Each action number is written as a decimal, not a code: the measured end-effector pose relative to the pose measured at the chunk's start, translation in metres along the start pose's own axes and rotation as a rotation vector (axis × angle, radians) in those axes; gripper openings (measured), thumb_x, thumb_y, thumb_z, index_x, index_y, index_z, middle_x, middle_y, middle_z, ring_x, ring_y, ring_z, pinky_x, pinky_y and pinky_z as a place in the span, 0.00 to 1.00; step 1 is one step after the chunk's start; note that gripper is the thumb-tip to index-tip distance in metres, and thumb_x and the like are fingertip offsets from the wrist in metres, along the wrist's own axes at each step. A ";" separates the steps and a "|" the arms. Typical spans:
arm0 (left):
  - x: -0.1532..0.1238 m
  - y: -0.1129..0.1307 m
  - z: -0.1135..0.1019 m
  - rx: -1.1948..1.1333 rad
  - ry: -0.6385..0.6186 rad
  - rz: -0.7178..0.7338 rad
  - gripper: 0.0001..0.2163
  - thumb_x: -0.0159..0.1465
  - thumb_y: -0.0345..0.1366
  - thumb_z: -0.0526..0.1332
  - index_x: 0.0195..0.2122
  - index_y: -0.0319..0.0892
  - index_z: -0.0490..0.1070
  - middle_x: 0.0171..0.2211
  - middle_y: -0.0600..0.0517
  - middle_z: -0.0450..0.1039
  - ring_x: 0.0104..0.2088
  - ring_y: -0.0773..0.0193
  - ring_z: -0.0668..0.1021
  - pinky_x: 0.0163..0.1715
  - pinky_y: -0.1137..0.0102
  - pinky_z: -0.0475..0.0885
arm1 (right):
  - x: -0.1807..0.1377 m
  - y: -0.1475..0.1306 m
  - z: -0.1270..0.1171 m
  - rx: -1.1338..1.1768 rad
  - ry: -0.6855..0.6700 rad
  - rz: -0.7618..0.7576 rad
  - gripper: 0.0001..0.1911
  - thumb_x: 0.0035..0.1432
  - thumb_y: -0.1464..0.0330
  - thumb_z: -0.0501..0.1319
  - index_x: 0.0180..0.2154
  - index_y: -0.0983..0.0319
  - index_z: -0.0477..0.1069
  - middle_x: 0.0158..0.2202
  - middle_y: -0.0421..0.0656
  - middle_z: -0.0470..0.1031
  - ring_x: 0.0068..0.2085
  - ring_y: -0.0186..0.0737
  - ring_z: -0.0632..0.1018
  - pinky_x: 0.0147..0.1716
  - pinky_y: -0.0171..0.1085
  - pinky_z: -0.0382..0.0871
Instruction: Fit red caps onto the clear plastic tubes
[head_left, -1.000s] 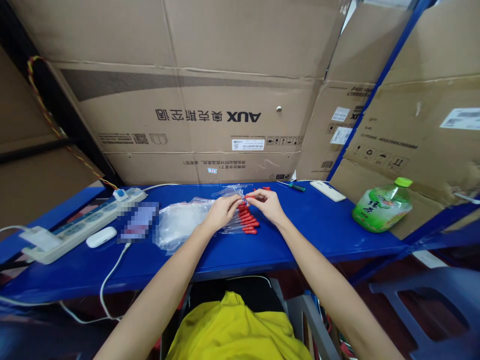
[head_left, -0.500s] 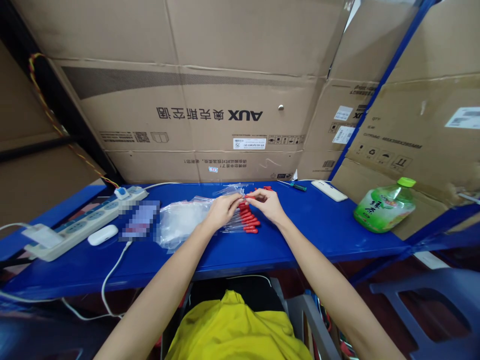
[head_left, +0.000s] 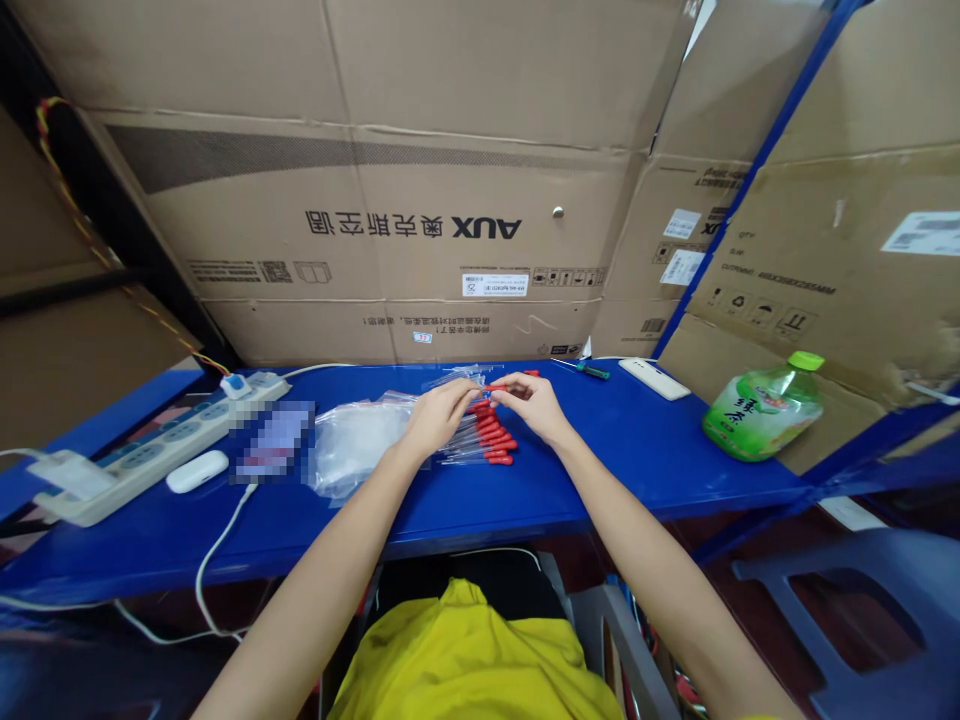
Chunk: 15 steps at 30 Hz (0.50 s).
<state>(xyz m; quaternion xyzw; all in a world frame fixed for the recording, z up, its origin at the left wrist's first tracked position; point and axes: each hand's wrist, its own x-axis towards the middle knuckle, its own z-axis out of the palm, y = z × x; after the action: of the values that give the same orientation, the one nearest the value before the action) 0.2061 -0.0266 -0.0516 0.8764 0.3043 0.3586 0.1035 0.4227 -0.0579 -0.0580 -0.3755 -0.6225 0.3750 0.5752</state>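
Over the middle of the blue table, my left hand (head_left: 441,412) and my right hand (head_left: 534,402) meet fingertip to fingertip. My right thumb and finger pinch a red rubber bulb (head_left: 495,388). The left fingers are closed at its other end, apparently on a thin glass dropper tube that they mostly hide. Just below lies a row of glass droppers (head_left: 491,437), their red bulbs pointing right. Bare glass tubes (head_left: 459,373) are heaped behind my left hand. Clear zip bags (head_left: 356,447) lie to the left, partly under my left forearm.
On the left are a power strip (head_left: 176,437), a white earbud case (head_left: 197,471) and a blurred phone (head_left: 274,440). A screwdriver (head_left: 592,371), a white power bank (head_left: 654,379) and a green tea bottle (head_left: 763,412) are on the right. Cardboard (head_left: 420,180) walls the back.
The view has shifted slightly. My hands stay together, and the red bulb between them now shows more clearly, lying nearly level. The row of droppers looks the same.
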 end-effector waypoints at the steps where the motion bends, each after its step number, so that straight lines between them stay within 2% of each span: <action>1: 0.000 -0.001 0.000 -0.021 -0.003 0.023 0.19 0.79 0.45 0.48 0.48 0.44 0.78 0.46 0.46 0.81 0.47 0.56 0.81 0.49 0.66 0.73 | 0.000 0.000 0.000 0.010 0.003 0.000 0.20 0.50 0.53 0.77 0.39 0.59 0.82 0.34 0.43 0.86 0.37 0.46 0.86 0.46 0.46 0.80; 7: 0.001 -0.001 -0.001 -0.117 -0.023 0.084 0.19 0.79 0.44 0.49 0.45 0.43 0.79 0.40 0.46 0.80 0.42 0.57 0.81 0.46 0.66 0.73 | -0.002 0.001 0.002 0.038 0.013 0.011 0.20 0.49 0.53 0.78 0.38 0.59 0.83 0.34 0.45 0.86 0.37 0.49 0.86 0.44 0.48 0.81; 15: -0.001 0.001 -0.001 -0.102 -0.047 0.109 0.18 0.79 0.42 0.50 0.45 0.43 0.79 0.40 0.46 0.80 0.42 0.58 0.80 0.45 0.67 0.72 | -0.003 0.002 0.002 0.018 0.037 -0.012 0.20 0.48 0.51 0.78 0.35 0.59 0.82 0.32 0.45 0.85 0.35 0.50 0.86 0.40 0.48 0.81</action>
<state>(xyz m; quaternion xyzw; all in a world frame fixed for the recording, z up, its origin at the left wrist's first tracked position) 0.2052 -0.0278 -0.0508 0.8934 0.2351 0.3582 0.1354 0.4207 -0.0595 -0.0611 -0.3732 -0.6107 0.3703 0.5921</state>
